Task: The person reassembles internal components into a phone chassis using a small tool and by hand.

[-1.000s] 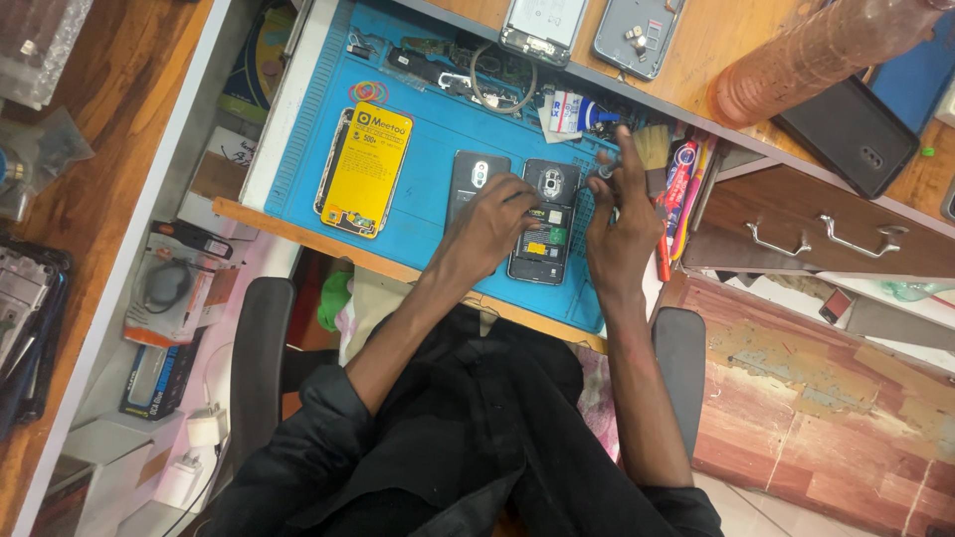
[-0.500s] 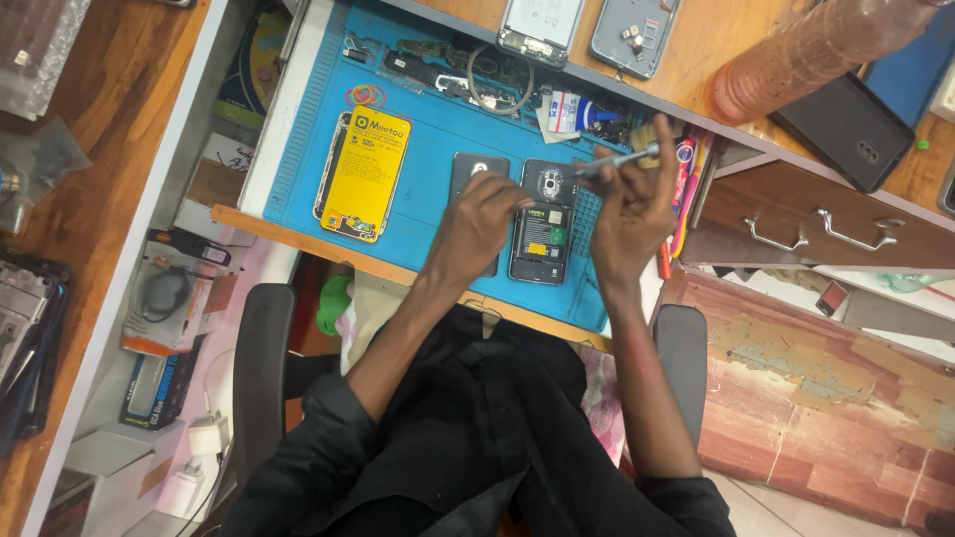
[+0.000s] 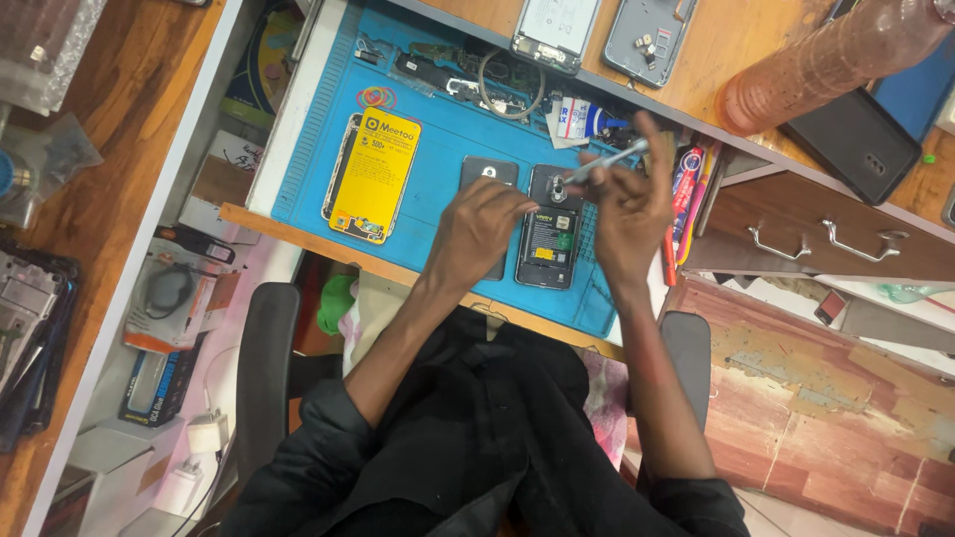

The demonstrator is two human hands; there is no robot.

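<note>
An opened dark phone (image 3: 548,249) with its battery exposed lies on a blue work mat (image 3: 438,134). A dark back cover (image 3: 487,170) lies just left of it. My left hand (image 3: 482,224) rests over the cover and touches the phone's left edge, fingers bent. My right hand (image 3: 637,204) hovers at the phone's upper right and grips a thin silver tool (image 3: 609,161). The tool's tip points down-left toward the top of the phone.
A yellow phone-sized slab (image 3: 373,177) lies at the mat's left. Loose parts, cable coils and a small tube (image 3: 582,117) crowd the mat's far edge. Two phone shells (image 3: 555,22) sit on the wooden shelf behind. A drawer (image 3: 826,239) is at the right.
My right hand rose off the phone, took up the silver tool and now holds it angled over the phone's top. My left hand stayed on the cover.
</note>
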